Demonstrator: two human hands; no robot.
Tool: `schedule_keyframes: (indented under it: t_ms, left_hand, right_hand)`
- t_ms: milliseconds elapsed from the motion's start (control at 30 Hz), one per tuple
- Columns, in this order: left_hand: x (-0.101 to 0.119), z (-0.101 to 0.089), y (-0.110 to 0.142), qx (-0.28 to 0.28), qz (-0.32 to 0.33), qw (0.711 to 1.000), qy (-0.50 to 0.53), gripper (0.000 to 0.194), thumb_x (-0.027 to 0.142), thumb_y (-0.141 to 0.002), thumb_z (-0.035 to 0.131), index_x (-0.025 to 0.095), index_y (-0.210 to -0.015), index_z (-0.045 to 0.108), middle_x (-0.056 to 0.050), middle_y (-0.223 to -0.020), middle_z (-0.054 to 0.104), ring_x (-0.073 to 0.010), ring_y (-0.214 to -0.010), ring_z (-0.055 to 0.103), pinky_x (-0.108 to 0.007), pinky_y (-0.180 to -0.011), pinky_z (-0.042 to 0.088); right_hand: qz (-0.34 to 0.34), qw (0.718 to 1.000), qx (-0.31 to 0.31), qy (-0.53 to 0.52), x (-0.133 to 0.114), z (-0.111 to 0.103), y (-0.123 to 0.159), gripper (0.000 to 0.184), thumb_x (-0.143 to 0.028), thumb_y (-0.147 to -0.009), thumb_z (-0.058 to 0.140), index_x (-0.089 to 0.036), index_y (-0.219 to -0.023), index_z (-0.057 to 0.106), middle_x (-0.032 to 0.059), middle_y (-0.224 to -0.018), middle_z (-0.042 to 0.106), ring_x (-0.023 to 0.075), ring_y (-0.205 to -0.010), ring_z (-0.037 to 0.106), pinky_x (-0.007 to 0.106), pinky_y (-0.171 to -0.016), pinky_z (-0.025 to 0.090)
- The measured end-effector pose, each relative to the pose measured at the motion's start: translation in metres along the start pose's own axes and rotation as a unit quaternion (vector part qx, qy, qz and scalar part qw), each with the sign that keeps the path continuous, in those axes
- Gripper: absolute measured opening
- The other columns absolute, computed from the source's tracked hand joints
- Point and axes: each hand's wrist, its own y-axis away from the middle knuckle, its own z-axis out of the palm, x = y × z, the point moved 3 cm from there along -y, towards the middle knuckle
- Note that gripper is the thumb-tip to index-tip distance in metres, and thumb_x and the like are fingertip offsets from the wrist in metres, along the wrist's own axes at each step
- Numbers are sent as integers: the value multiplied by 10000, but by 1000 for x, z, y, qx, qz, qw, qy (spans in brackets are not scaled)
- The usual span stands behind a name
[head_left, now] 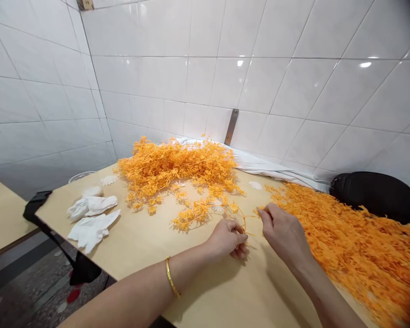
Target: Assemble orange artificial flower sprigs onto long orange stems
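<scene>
Smooth pale-tan table (136, 246): bears two orange heaps set apart, probably so that they do not mix
Loose orange plastic-looking heap (358, 241): spreads beside the right forearm, seemingly for easy reach
Tangled orange flowered bunch (177, 168): at the back near the wall, perhaps to leave the hands some room
Left hand (230, 239): curled, grasping a thin orange flowered sprig (244, 222), likely to steady it
Right hand (283, 230): thumb and forefinger pinch a tiny orange tip (259, 211)
Sprig: between both hands
</scene>
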Motion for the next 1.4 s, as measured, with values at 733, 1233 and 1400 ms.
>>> schedule_keyframes:
  t_ms: [733, 1233, 1400]
  left_hand:
    - [-5, 20, 9, -53, 18, 995, -79, 95, 66, -597, 429, 140, -574, 486, 9, -456, 497, -83, -393, 464, -218, -439, 376]
    - [11, 29, -18, 63, 18, 977, 203, 86, 140, -592, 587, 133, -618, 506, 31, -444, 462, -51, -375, 399, -202, -450, 318]
    - [7, 25, -20, 64, 41, 988, 137, 116, 116, -646, 510, 156, -557, 447, 42, -394, 412, -56, -331, 366, -190, -387, 278]
  right_hand:
    - [-74, 932, -132, -329, -16, 32, 13, 214, -180, -786, 386, -168, -797, 599, 39, -804, 541, 126, -685, 510, 263, -659, 389]
    - [30, 914, -27, -403, 2, 36, 14, 408, -81, -692, 367, -165, -1072, 487, 66, -967, 504, 108, -635, 487, 271, -645, 425]
    - [-65, 941, -46, -328, -2, 38, 18, 391, -47, -694, 349, -208, -976, 567, 67, -1095, 413, 125, -762, 487, 258, -666, 405]
